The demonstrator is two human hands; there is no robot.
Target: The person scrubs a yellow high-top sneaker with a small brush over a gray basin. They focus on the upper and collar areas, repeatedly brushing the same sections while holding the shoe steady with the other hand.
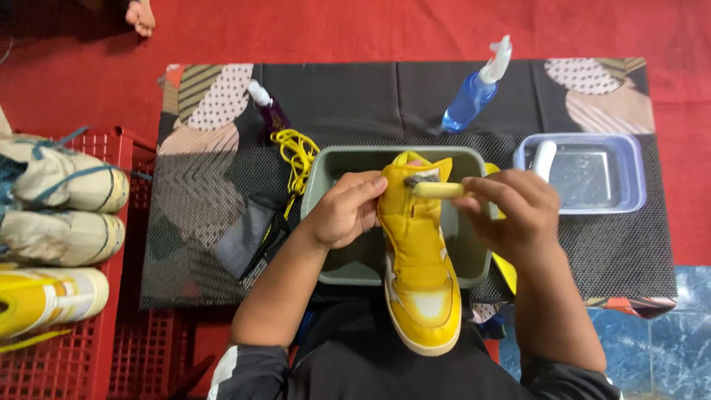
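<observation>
You hold a yellow high-top shoe (418,267) over a grey plastic basin (333,167), toe toward your lap and collar tilted out above the basin, apparently so that whatever comes off falls into it rather than onto the patterned mat (355,89). Your left hand (346,211) is curled around the shoe's ankle and tongue, thumb on top, steadying it. Your right hand (518,211) is closed on the pale yellow handle of a small brush (433,189), its bristles pressed against the inside of the collar. Just right of the basin stands a clear plastic tub (618,159) with a white handle (544,159) propped in it, close to your brush hand. Left of the basin lie a coil of yellow laces (296,152) and a dark folded cloth (248,233). Farther back stand a blue spray bottle (474,92) and a small dark bottle (268,111). Off to your left, a red crate (111,326) carries more shoes (59,207), and the red floor (370,30) stretches beyond.
</observation>
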